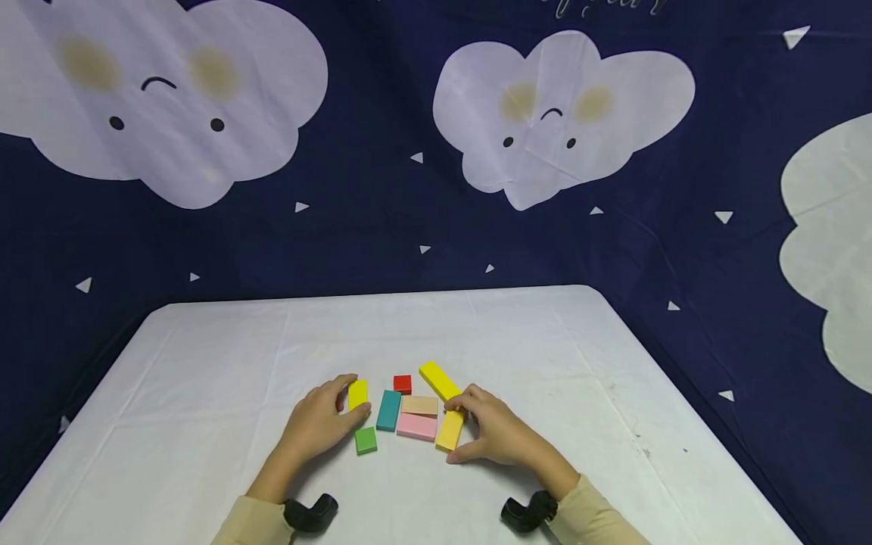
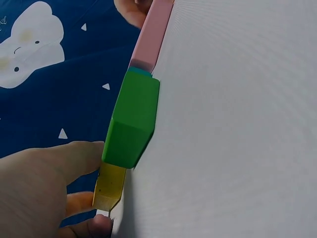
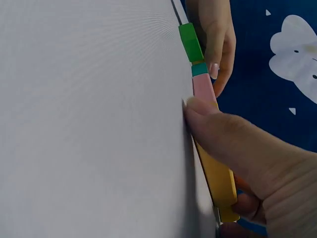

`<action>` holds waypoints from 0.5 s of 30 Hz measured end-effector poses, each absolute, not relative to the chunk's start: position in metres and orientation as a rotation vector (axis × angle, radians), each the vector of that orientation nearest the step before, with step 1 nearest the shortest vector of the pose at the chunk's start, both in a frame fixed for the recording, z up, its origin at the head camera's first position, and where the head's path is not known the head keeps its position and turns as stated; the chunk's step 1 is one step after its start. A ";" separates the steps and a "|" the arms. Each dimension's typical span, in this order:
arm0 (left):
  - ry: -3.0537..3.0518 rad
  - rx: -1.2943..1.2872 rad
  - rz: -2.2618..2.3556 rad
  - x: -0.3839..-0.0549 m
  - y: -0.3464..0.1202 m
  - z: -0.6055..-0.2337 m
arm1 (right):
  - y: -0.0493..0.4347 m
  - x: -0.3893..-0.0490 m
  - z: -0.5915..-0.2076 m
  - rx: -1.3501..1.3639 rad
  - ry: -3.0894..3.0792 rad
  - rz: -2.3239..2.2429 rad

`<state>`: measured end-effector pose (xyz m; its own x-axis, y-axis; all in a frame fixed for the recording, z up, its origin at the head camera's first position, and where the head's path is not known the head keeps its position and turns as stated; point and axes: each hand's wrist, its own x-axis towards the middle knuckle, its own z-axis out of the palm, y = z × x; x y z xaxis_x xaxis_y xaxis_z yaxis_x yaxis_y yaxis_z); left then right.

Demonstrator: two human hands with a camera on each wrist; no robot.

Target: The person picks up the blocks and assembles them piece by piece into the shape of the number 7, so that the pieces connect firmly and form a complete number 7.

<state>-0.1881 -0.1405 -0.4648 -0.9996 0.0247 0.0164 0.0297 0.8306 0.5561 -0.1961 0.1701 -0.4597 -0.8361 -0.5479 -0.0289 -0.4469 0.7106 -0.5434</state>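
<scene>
My left hand [image 1: 320, 420] pinches a short yellow block [image 1: 357, 393] between thumb and fingers at the left of a group of wooden blocks. Just below it lies a green block [image 1: 365, 440], large in the left wrist view. On the other side, my right hand [image 1: 500, 430] grips an orange-yellow block [image 1: 450, 431] by its two ends. A long bright yellow block [image 1: 438, 379] slants above that one, close to the right fingertips. Between the hands lie a teal block [image 1: 388, 410], a tan block [image 1: 419, 406], a pink block [image 1: 417, 427] and a small red block [image 1: 403, 384].
The blocks lie on a table with a white cloth [image 1: 204, 378]. Behind it hangs a dark blue curtain [image 1: 368, 227] printed with clouds and triangles. Black wrist straps [image 1: 311, 514] stick out near both forearms.
</scene>
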 end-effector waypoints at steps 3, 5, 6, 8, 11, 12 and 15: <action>-2.989 -0.028 -0.946 -0.188 -0.142 -0.465 | 0.174 -0.196 -0.460 -0.817 2.680 -0.856; -2.985 -0.020 -0.965 -0.188 -0.142 -0.465 | 0.177 -0.197 -0.461 -0.817 2.659 -0.894; -2.986 -0.015 -0.967 -0.188 -0.142 -0.465 | 0.178 -0.197 -0.461 -0.811 2.651 -0.915; -2.990 -0.004 -0.966 -0.188 -0.142 -0.465 | 0.180 -0.196 -0.461 -0.803 2.652 -0.934; -3.000 0.010 -0.964 -0.189 -0.142 -0.465 | 0.182 -0.194 -0.462 -0.799 2.666 -0.933; -3.002 0.011 -0.965 -0.189 -0.142 -0.465 | 0.183 -0.193 -0.462 -0.802 2.671 -0.925; -3.003 0.011 -0.975 -0.189 -0.142 -0.464 | 0.184 -0.190 -0.464 -0.827 2.684 -0.905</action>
